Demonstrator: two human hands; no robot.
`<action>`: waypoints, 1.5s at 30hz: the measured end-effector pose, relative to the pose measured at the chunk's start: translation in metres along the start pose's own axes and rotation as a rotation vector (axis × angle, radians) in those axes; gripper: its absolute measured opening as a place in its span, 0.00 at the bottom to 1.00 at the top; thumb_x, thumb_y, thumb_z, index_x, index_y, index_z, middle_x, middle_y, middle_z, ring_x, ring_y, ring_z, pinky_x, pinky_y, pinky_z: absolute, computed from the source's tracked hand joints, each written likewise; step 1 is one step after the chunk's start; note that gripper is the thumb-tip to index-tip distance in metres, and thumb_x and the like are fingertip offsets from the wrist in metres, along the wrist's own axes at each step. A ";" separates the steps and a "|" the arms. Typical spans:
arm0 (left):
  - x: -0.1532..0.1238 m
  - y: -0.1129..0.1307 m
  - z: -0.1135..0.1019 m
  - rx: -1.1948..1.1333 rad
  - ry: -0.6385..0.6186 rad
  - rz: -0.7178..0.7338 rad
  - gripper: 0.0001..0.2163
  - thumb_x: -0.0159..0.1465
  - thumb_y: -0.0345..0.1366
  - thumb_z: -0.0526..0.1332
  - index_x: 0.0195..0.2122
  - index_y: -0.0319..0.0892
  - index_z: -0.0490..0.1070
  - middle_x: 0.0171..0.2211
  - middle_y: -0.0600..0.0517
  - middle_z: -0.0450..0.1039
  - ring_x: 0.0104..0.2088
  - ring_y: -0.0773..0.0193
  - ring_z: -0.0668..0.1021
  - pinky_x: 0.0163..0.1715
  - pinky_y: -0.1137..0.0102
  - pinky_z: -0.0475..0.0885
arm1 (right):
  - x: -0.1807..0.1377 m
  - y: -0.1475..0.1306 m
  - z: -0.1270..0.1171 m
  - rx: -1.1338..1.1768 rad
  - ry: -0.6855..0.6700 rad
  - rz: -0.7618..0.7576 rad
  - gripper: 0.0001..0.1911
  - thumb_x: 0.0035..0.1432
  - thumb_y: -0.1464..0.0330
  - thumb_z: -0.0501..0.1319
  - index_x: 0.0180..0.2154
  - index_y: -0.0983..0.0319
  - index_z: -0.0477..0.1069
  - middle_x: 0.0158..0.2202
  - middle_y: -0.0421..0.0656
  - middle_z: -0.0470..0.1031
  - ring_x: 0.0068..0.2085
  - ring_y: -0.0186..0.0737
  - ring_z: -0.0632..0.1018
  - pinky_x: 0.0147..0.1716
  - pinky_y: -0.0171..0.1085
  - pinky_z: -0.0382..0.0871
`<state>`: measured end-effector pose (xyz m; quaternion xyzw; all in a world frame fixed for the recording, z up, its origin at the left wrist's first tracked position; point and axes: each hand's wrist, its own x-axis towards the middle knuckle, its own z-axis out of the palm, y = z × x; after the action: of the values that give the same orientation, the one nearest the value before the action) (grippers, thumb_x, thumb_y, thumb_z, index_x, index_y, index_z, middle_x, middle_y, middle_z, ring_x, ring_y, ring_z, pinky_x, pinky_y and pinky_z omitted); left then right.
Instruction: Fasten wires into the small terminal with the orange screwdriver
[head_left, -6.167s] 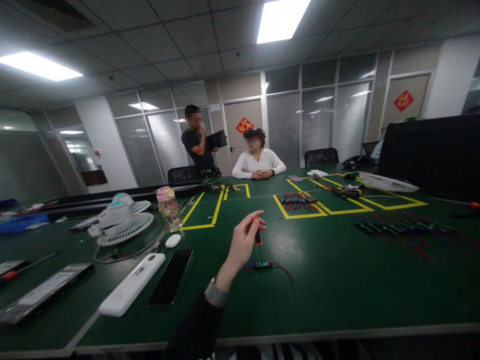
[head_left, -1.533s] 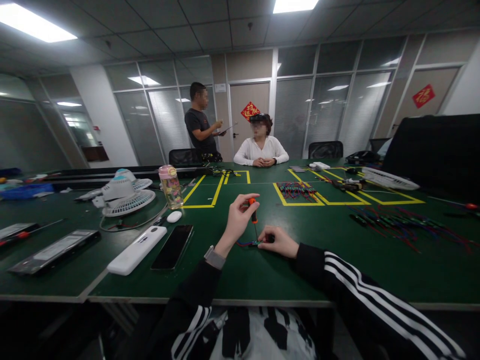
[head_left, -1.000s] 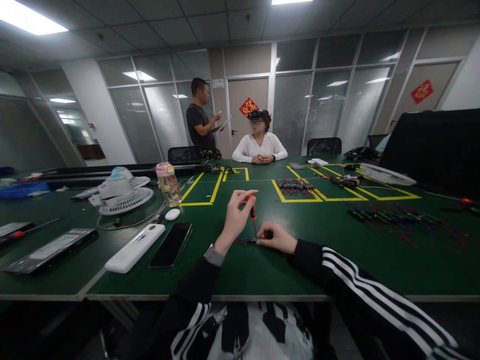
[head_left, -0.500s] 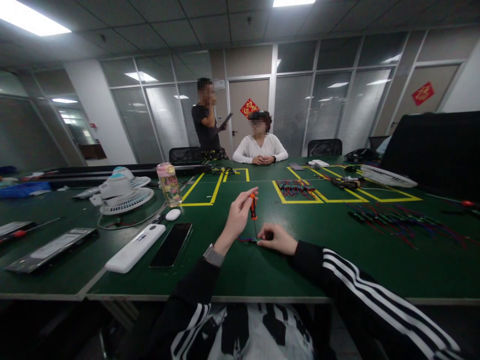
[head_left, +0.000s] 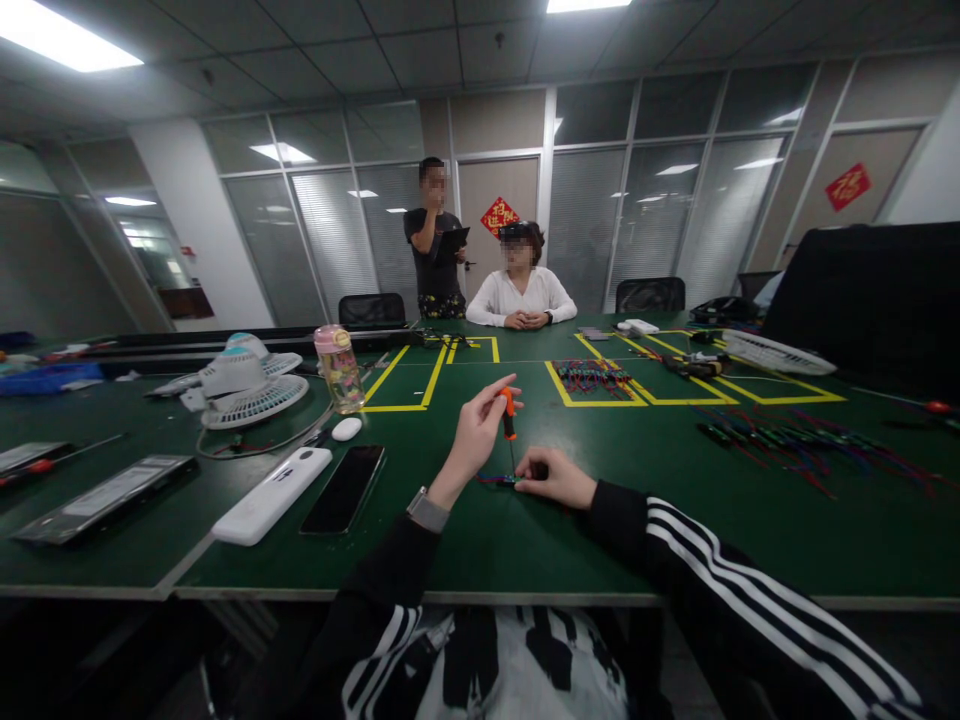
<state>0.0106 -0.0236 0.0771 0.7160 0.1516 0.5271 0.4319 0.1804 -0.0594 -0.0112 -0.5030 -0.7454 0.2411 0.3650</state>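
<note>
A small circuit board with red and blue wires lay flat on the green table, just in front of the person and near the table's front edge. An orange-handled screwdriver stood upright over it, its thin shaft running down to the board, which suggested the tip was seated in a screw there, though the contact point was too small to make out. The left hand was closed lightly around the screwdriver's handle, fingertips pinching it near the top, a hold that would suit turning it between the fingers. The right hand rested on the table just beside the shaft, fingers curled down and pressing on the board's right end, apparently to keep it from sliding or twisting under the tool. To the left lay a black phone face up, a white oblong device beside it, and farther back a small desk fan and a pink-capped bottle. To the right, well apart, a spread of similar wired boards lay across the table, and another cluster sat inside a yellow-taped rectangle. At the far side a seated person in white had hands folded on the table, and a standing person in black held a tablet.
</note>
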 end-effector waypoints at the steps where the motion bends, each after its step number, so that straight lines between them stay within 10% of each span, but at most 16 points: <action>1: 0.000 0.000 0.000 0.007 0.010 0.004 0.16 0.66 0.35 0.56 0.54 0.41 0.70 0.42 0.48 0.74 0.38 0.65 0.79 0.41 0.70 0.73 | 0.000 0.000 0.000 -0.002 -0.005 -0.008 0.09 0.48 0.65 0.68 0.31 0.64 0.75 0.25 0.38 0.70 0.26 0.32 0.69 0.27 0.32 0.62; 45: -0.001 0.003 0.003 0.159 0.100 0.082 0.10 0.59 0.36 0.65 0.41 0.43 0.78 0.37 0.50 0.71 0.36 0.66 0.75 0.36 0.74 0.71 | -0.001 0.001 -0.003 -0.024 -0.009 -0.036 0.09 0.48 0.65 0.68 0.31 0.63 0.76 0.26 0.38 0.71 0.27 0.33 0.70 0.28 0.33 0.64</action>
<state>0.0124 -0.0271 0.0785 0.7264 0.1849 0.5659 0.3435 0.1834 -0.0597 -0.0100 -0.4930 -0.7587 0.2277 0.3599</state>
